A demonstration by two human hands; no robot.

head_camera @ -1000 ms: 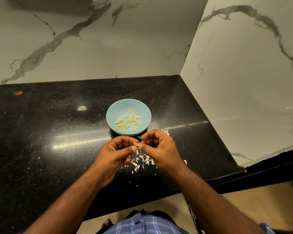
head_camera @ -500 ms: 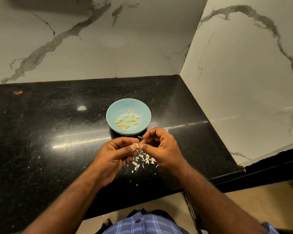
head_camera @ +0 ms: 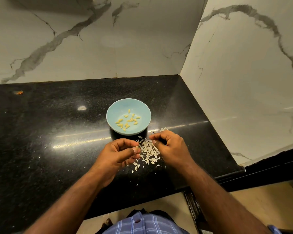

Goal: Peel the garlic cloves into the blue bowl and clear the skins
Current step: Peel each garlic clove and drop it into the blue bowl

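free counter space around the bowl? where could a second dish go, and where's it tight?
Free: the wide dark counter left of the blue bowl, out to the orange speck; also the strip between bowl and back wall. Crowded: just in front of the bowl, where the left hand, right hand and skin pile sit.

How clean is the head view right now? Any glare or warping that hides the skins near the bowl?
Head view: sharp overall; a bright streak of glare crosses the glossy black stone counter left of the light blue round bowl, missing the white papery garlic skins; wide-angle warping bends the counter's edges; the bowl casts a small shadow toward the hands.
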